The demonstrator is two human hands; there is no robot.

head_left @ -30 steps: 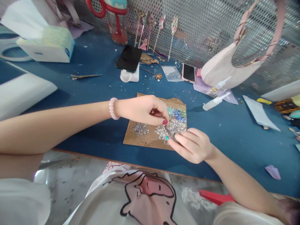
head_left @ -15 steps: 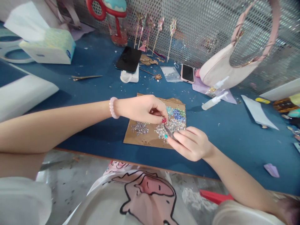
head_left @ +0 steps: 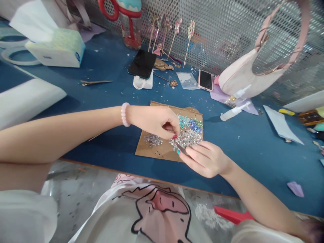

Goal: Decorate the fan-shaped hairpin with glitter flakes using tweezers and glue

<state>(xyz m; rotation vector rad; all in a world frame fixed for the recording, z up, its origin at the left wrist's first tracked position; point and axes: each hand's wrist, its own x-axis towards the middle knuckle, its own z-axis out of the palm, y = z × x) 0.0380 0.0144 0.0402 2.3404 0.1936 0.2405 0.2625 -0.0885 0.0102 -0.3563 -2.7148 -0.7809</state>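
My left hand (head_left: pixel 155 119), with a pink bead bracelet (head_left: pixel 125 114) at the wrist, hovers over a piece of cardboard (head_left: pixel 145 152). Its thumb and fingertips are pinched together; whatever is between them is hidden or too small to name. My right hand (head_left: pixel 206 158) grips dark metal tweezers (head_left: pixel 181 148), whose tips meet the left fingertips. Small rhinestones lie on the cardboard in groups: clear ones (head_left: pixel 188 138) beneath the tweezers, greyish ones (head_left: pixel 152 140) to the left, turquoise ones (head_left: pixel 183 120), blue ones (head_left: pixel 195 125) and some green ones farther back.
Behind the cardboard are a black phone (head_left: pixel 142 64), a smaller phone (head_left: pixel 205 80), a plastic bag (head_left: pixel 187 81) and a hair clip (head_left: pixel 97 82). A glue bottle (head_left: pixel 234 112) and white handbag (head_left: pixel 249 72) stand right, a tissue box (head_left: pixel 57 50) left. Decorated sticks (head_left: pixel 191 30) lean against the mesh.
The view has shifted slightly. My pinched left fingers and the tweezers' tips have dropped a little toward the clear rhinestones. A thin stick end now shows below my left forearm.
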